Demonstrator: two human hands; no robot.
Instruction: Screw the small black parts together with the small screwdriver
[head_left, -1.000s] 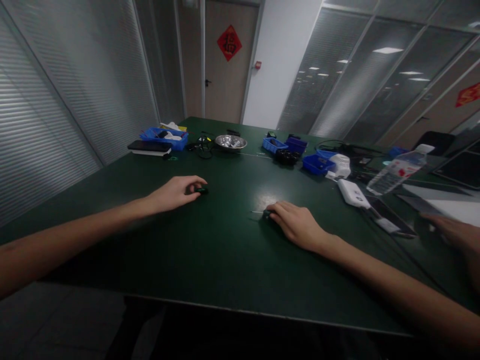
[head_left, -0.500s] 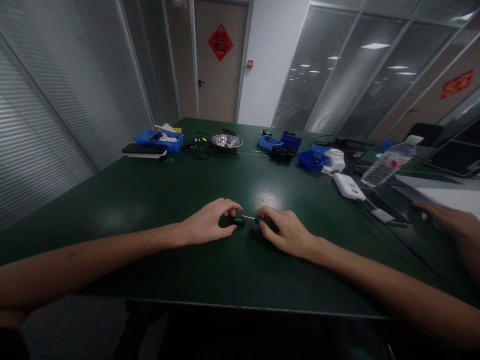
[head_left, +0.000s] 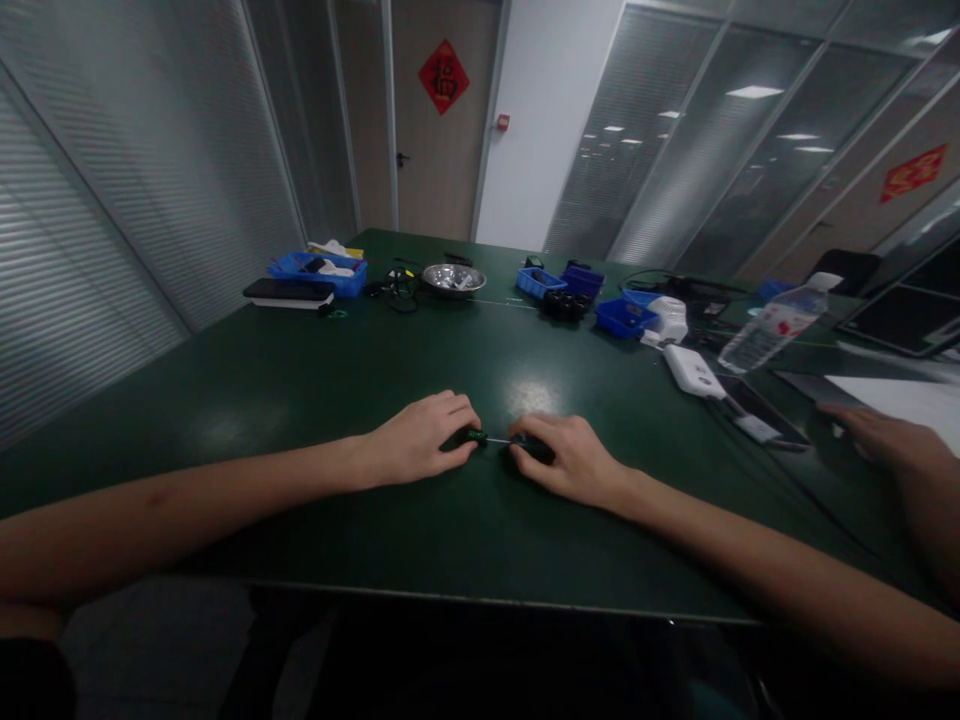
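Both of my hands rest on the dark green table (head_left: 300, 380) near its middle. My left hand (head_left: 424, 450) is closed around a small dark piece with a green spot (head_left: 472, 436). My right hand (head_left: 566, 462) is closed on the dark handle of a small screwdriver (head_left: 525, 442). The screwdriver's thin metal shaft (head_left: 498, 440) points left and meets the small piece between the two hands.
At the far side stand blue bins (head_left: 319, 270), a black flat device (head_left: 289, 290), a metal bowl (head_left: 453, 279), more blue trays (head_left: 622, 318), a white box (head_left: 694, 370) and a water bottle (head_left: 776, 325). Another person's hand (head_left: 874, 440) lies at the right.
My hands came together from apart. The left hand brought the small piece rightward, and the screwdriver tip now touches it. The gap between the hands has narrowed further in the last half second.
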